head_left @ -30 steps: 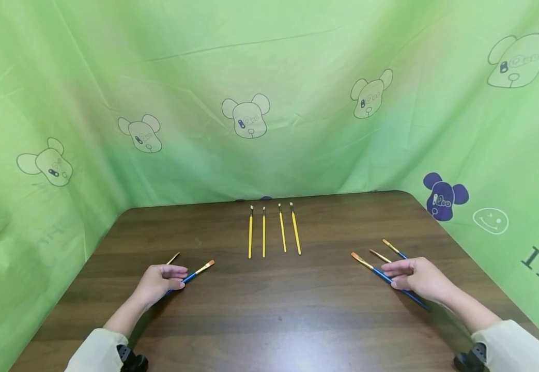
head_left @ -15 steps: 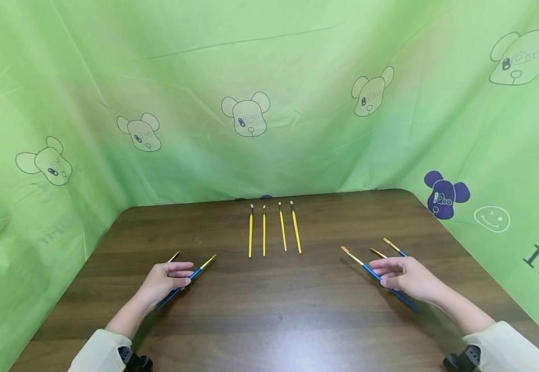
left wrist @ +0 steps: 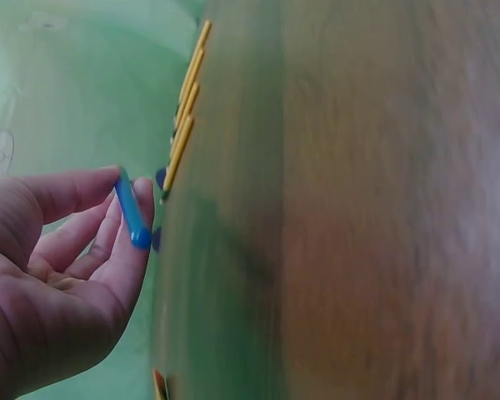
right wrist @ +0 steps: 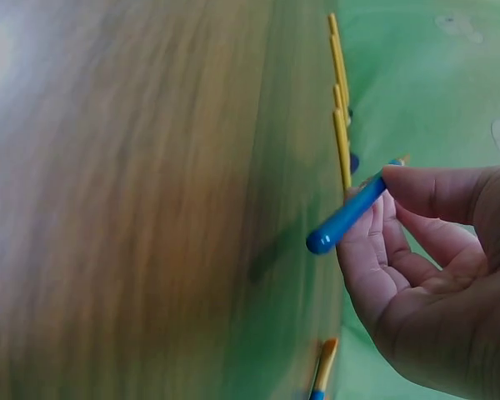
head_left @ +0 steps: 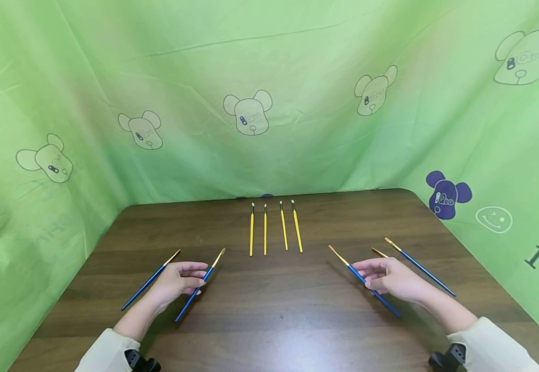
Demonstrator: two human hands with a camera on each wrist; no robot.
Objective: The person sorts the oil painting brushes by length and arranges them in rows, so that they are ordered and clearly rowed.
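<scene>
Left hand (head_left: 181, 281), lower left of frame: thumb and fingers pinch left blue brush (head_left: 186, 305), axis diagonal, bristles upper right. Right hand (head_left: 392, 279), lower right: pinches right blue brush (head_left: 356, 273), bristles upper left. Handle of 1 half-seen brush (head_left: 379, 252) hidden behind it. Outer blue brushes (head_left: 142, 288): 2. Yellow brushes (head_left: 265, 232), centre: 4, bristles up-frame.

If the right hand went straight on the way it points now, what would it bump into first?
Probably the rightmost yellow brush, near its lower end. The right hand, pinching a blue brush, seems raised, so it might pass above.
</scene>
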